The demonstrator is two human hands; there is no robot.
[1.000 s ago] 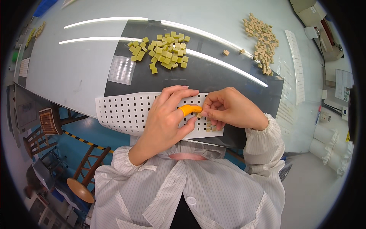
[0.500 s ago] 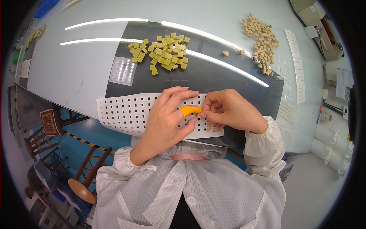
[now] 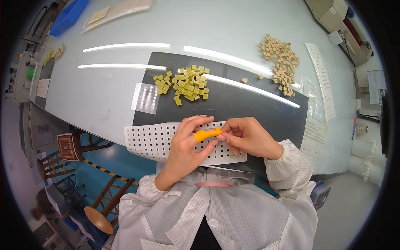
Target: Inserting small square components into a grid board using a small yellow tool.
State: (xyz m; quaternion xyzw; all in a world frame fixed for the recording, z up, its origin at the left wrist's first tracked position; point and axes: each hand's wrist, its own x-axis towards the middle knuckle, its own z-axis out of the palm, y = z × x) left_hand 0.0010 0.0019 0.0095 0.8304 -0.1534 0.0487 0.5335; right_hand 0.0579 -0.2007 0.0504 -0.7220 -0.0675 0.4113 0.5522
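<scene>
A white sheet [image 3: 146, 139] with rows of small square holes lies in front of me near the table edge. Over its middle spreads my left hand [image 3: 187, 143], fingers apart, an orange finger cot [image 3: 205, 135] on its index finger. That index tip and the left thumb come close to the fingertips of my right hand [image 3: 250, 137]. The right thumb and index finger are pinched on a small tan block, now mostly hidden by the fingers. At the sheet's right end, partly under the right hand, sit several small tan blocks [image 3: 237, 156].
Yellow-green cubes [image 3: 189, 85] lie heaped on the dark mat [image 3: 250, 104] beyond my hands, beside a clear film sheet [image 3: 146, 98]. Tan blocks [image 3: 281, 60] are scattered far right. Another perforated strip [image 3: 321, 79] runs along the right; a blue tray [image 3: 68, 16] stands far left.
The view has tilted, so the table and its contents sit lower and more of the far side shows. The tan block at my fingertips has become mostly covered. Both hands keep nearly the same pose.
</scene>
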